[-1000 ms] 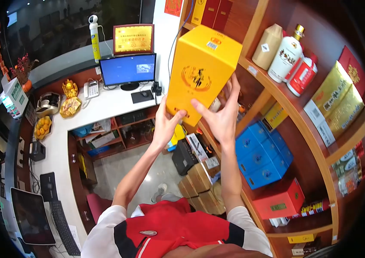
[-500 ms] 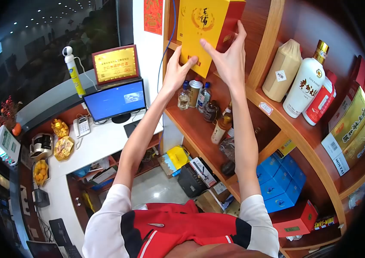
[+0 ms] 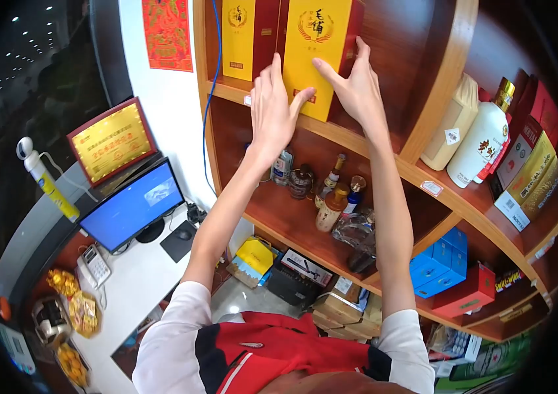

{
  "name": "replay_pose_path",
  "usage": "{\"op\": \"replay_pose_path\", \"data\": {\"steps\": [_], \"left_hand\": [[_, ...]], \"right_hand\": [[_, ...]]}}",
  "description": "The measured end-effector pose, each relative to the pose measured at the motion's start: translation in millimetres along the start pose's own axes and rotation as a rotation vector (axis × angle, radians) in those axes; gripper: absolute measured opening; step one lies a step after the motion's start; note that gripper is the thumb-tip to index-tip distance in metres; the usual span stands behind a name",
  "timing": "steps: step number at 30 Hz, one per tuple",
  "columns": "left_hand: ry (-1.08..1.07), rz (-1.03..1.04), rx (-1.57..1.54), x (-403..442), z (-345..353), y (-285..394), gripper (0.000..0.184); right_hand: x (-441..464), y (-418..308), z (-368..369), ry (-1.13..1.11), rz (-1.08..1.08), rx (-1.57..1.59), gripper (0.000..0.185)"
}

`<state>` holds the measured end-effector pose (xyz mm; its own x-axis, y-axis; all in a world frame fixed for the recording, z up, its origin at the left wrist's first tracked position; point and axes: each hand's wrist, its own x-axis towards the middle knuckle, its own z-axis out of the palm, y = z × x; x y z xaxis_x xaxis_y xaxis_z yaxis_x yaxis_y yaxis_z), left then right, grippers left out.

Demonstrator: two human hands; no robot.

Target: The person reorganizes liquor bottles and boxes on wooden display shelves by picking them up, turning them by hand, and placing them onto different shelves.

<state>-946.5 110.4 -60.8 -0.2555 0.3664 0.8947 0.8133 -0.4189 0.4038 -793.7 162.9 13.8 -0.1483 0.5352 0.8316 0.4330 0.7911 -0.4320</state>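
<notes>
A tall yellow box (image 3: 315, 62) with red sides and dark lettering stands upright at the upper shelf, its lower front corner near the shelf edge. On its right, my right hand (image 3: 357, 88) grips it, thumb against the front and fingers along the red side. My left hand (image 3: 271, 111) holds the lower left, its thumb pressed near the small red label and its fingers by the left edge. Just left of it stands a matching yellow box (image 3: 238, 43) on the same shelf. The top of the held box is cut off by the frame.
Several small bottles (image 3: 329, 209) stand on the shelf below. White and wrapped bottles (image 3: 479, 144) sit in the right compartment. A blue cable (image 3: 208, 125) hangs down the shelf's left side. The desk at left carries a monitor (image 3: 134, 205) and a phone (image 3: 93, 266).
The yellow box has gone from tilted to upright, beside the matching box at the shelf. My view has turned, and both hands remain on the box.
</notes>
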Motion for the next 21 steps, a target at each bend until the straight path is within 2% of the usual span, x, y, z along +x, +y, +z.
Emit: {"op": "replay_pose_path", "data": {"steps": [2,4,6,8,11,14,16,18,19,21], "left_hand": [[0.17,0.133,0.096,2.6,-9.1,8.8,0.072],[0.079,0.268,0.1,-5.2,-12.8,6.2,0.065],[-0.01,0.327,0.158,-14.5,-12.1,0.1,0.059],[-0.033,0.34,0.114,-6.1,-17.8,-7.3,0.054],[-0.087,0.35,0.118,17.5,-10.0,-29.3,0.044],[-0.148,0.385,0.159,38.3,3.4,-52.3,0.042],[-0.113,0.42,0.137,55.3,18.4,-70.7,0.039],[-0.298,0.35,0.141,74.7,26.9,-83.3,0.038],[-0.291,0.352,0.139,85.6,29.0,-87.3,0.038],[-0.566,0.227,0.181,102.7,33.3,-94.7,0.038]], "right_hand": [[-5.0,-19.7,-7.9,-0.05,0.01,-0.303,0.107],[-7.9,-37.2,-15.1,-0.153,0.114,-0.35,0.106],[-3.0,-27.7,-6.2,-0.132,0.105,-0.393,0.105],[6.0,-14.2,4.6,-0.095,-0.008,-0.379,0.104],[26.5,8.4,29.6,-0.138,0.011,-0.356,0.106],[54.2,30.5,49.5,-0.202,0.059,-0.255,0.112],[73.9,46.5,64.6,-0.257,0.12,-0.262,0.117],[90.4,58.5,80.0,-0.275,0.133,-0.271,0.121],[96.5,60.0,88.6,-0.287,0.177,-0.286,0.122],[107.0,64.4,106.6,-0.287,0.252,-0.33,0.122]]}}
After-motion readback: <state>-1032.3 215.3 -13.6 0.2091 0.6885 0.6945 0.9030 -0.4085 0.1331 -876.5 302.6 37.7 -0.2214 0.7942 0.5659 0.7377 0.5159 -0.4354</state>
